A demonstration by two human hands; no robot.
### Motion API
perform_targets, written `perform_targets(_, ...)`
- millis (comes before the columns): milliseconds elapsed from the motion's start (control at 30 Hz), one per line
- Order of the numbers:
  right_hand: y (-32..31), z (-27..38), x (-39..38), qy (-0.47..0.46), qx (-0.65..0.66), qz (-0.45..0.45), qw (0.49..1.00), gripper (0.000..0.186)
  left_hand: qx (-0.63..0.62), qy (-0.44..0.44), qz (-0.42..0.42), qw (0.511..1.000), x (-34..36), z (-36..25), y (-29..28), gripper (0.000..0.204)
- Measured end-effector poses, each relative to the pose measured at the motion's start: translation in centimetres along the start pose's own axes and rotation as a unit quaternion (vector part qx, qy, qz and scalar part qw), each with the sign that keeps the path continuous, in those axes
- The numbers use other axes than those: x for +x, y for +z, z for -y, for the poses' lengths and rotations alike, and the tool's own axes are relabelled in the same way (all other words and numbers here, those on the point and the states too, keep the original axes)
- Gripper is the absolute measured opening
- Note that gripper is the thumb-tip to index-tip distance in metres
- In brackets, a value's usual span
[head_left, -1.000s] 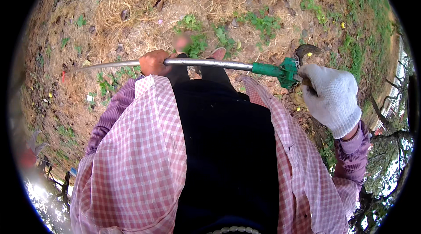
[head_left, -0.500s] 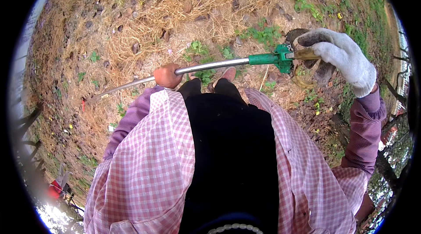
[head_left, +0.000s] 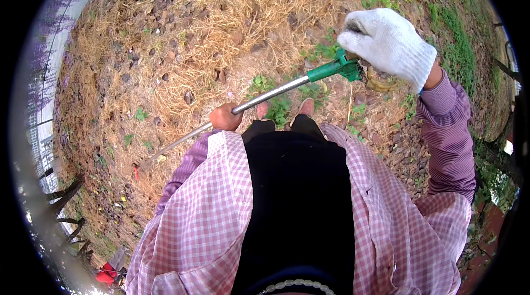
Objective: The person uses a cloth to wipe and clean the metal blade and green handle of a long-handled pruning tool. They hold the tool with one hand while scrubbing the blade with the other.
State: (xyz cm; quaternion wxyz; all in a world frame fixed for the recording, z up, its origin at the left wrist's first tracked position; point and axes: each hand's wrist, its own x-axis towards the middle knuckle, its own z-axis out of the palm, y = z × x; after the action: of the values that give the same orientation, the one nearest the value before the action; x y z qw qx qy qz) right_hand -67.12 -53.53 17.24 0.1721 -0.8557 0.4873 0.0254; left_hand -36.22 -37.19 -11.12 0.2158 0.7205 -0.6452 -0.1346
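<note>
A long silver pole tool slants across in front of me, its far end up to the right. My left hand, bare, is closed around the shaft. At the upper end sits a green head with a jagged dark edge. My right hand, in a white knitted glove with grey fingers, is curled over the tip of this head. A tan piece shows beneath the glove; the rest of it is hidden. The pole's lower end runs to the left, near a small red bit.
Dry straw and brown leaves cover the ground, with green weeds around my shoes. A yellowish curved thing lies below my right hand. Bare branches and a pale fence stand at the left. A red object is at lower left.
The pole's green end has tilted upward and moved slightly left. My right hand has moved up and left, and its fingers have turned over the tip. The left hand keeps its hold.
</note>
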Motion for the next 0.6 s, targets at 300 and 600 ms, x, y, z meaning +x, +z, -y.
perform_targets(300, 0.2, -4.7, 1.0, 0.055, 0.208, -0.043, 0.976, 0.052, 0.011, -0.055, 0.089, 0.994, 1.2, 0.6, -1.2, 0.024)
perform_targets(600, 2.7, -8.6, 0.7, 0.028, 0.163, -0.151, 0.975, 0.057, -0.058, -0.057, 0.182, 0.98, 1.4, 1.6, -2.0, 0.024)
